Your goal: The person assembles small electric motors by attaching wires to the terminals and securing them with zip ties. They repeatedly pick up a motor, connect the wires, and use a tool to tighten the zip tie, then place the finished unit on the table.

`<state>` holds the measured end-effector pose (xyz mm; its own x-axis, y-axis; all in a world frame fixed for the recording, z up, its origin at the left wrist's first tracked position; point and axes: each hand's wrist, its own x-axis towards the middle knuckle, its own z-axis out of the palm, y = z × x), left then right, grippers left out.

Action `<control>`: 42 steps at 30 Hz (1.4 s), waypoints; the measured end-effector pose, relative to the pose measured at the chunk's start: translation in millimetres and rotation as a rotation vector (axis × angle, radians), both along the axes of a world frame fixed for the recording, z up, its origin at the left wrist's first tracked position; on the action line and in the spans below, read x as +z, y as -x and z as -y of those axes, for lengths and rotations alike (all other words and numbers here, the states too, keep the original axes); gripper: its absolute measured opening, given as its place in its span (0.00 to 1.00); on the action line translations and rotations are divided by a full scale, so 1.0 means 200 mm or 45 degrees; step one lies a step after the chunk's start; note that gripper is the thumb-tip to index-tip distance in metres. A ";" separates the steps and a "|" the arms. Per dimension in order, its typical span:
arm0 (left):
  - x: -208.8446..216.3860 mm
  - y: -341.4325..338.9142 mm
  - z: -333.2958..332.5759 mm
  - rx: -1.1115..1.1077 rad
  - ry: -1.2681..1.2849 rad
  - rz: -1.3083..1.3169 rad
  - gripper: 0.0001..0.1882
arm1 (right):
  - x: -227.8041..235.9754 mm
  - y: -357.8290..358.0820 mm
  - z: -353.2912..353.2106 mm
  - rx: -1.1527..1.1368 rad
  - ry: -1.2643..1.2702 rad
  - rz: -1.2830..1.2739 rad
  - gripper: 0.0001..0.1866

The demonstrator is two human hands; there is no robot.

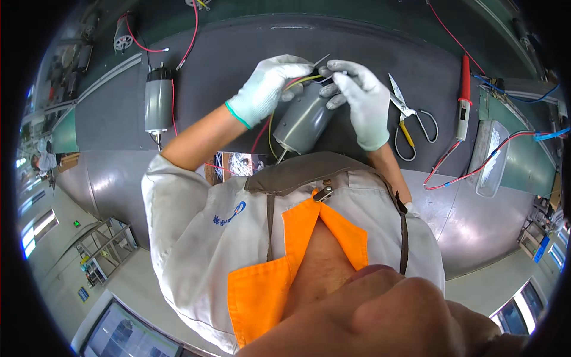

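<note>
A grey cylindrical motor [302,124] lies tilted on the dark work surface before me, its shaft toward my body. My left hand [269,88], in a white glove with a green cuff, is closed at the motor's far end around red and yellow wires [306,79]. A thin pale strip [322,60] sticks up beyond its fingertips. My right hand [361,101], also gloved, bends over the same end with fingers pinched together. What it grips is too small and partly hidden to name. The motor's far end is mostly covered by both hands.
Open scissors [407,119] with one yellow-wrapped handle lie right of my right hand. Beyond them is a red and white corded tool [464,101], beside a clear plastic tray [491,159]. Another grey motor [158,104] stands to the left; a smaller one [123,35] lies farther back.
</note>
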<state>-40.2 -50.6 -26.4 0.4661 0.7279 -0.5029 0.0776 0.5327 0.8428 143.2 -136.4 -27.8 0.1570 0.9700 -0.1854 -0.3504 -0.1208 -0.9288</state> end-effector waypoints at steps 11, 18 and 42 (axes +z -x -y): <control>-0.01 -0.07 0.04 0.011 -0.133 0.026 0.15 | -0.02 -0.09 -0.07 0.025 -0.108 0.031 0.29; 0.03 -0.13 0.05 -0.011 -0.153 0.058 0.15 | 0.01 -0.25 -0.17 0.459 0.132 0.077 0.29; 0.07 -0.21 0.06 -0.119 -0.195 0.104 0.13 | -0.01 -0.35 -0.16 0.575 0.113 0.051 0.26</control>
